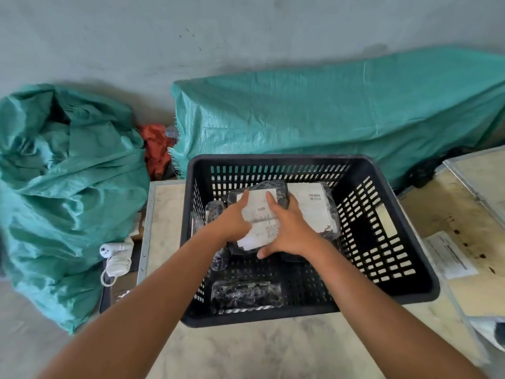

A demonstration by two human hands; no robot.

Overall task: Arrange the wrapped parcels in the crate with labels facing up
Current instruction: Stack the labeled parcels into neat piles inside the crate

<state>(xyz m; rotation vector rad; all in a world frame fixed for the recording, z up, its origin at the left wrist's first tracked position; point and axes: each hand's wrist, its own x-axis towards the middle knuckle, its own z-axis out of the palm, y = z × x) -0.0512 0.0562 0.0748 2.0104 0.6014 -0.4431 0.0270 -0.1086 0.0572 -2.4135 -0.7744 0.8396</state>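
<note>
I see the black crate [393, 242] standing on the worktop [246, 348]. Inside it, my left hand [232, 218] and right hand [287, 231] both grasp one wrapped parcel [259, 214], label up, near the crate's centre. A second parcel [314, 209] lies touching it at 3 o'clock, label up. A third parcel [246, 295] lies at 6 o'clock, no label visible. A paper sheet [448, 255] lies right of the crate.

Black-wrapped parcel [259, 214], white label up, lies beside another labelled parcel [314, 209] inside the black crate [382, 269].
</note>
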